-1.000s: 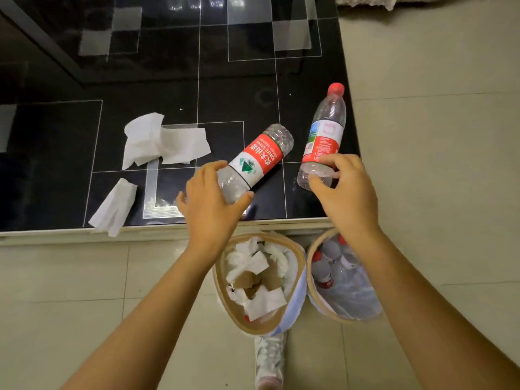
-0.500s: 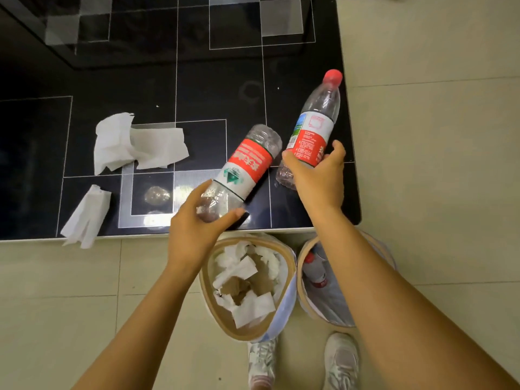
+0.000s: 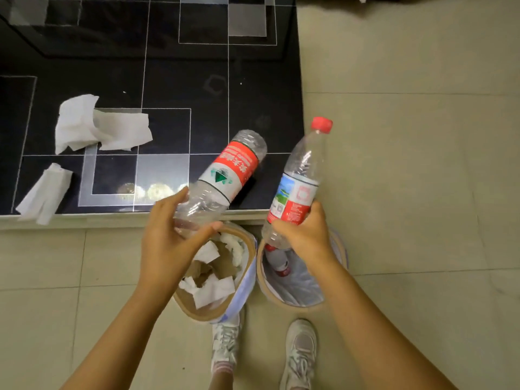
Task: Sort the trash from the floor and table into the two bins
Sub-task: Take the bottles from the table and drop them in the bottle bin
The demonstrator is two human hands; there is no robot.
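Two crumpled white tissues lie on the black bench (image 3: 174, 80): a larger tissue (image 3: 98, 128) far left and a smaller tissue (image 3: 43, 194) at the near left edge, overhanging it slightly. On the tiled floor (image 3: 408, 164) just below the bench edge stand two bins side by side: the left bin (image 3: 197, 311) holds tissue and brown scraps, the right bin (image 3: 270, 288) holds bottles, one red cap showing. The left hand (image 3: 166, 243) grips the neck end of a green-logo bottle (image 3: 225, 178) above the left bin's far rim; its long axis runs near-left to far-right, base pointing away. The right hand (image 3: 306, 235) is curled round the red-capped bottle (image 3: 298, 187), which is nearly upright, cap far, base over the right bin. The left bottle's cap is hidden by the palm, so probably uncapped, though I cannot tell. Two sneakers (image 3: 301, 350) show near the bins.
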